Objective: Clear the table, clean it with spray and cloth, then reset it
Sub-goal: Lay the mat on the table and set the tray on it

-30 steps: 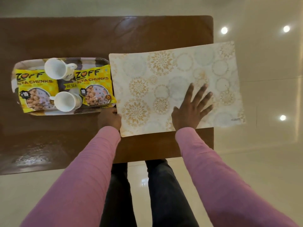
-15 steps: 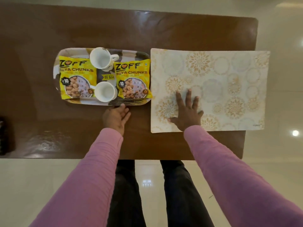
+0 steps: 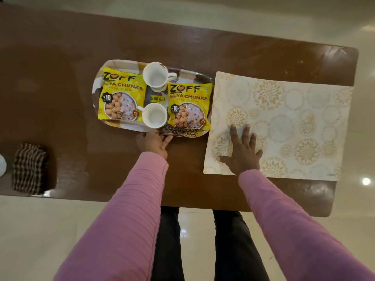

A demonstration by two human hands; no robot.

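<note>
A glossy dark brown wooden table [image 3: 60, 88] fills the upper part of the head view, above a shiny cream floor [image 3: 40, 230]. Near its middle lies an oblong patterned tray with rounded corners [image 3: 125, 127]. On the tray are two yellow packets printed "ZOFF SOYA CHUNKS", the left packet [image 3: 121, 96] and the right packet [image 3: 188, 106]. Between them stand two white cups, the far cup [image 3: 155, 75] with its handle to the right and the near cup [image 3: 155, 115] with its handle to the left. The person's left hand [image 3: 153, 144] reaches to the tray's near rim, its fingers fairly straight and touching the edge, not clasped round it. Just to the right of the tray lies a cream rectangular placemat with gold floral medallions [image 3: 294, 118], flat on the table, with its right side at about the table's right edge. The right hand [image 3: 242, 154] rests flat on the placemat's near left part, fingers spread and relaxed, holding nothing. A folded brown-and-white striped cloth [image 3: 29, 169] lies well apart at the table's near left, beside a white object [image 3: 2, 165] cut off by the frame. Both arms wear pink ribbed sleeves [image 3: 129, 209].
</note>
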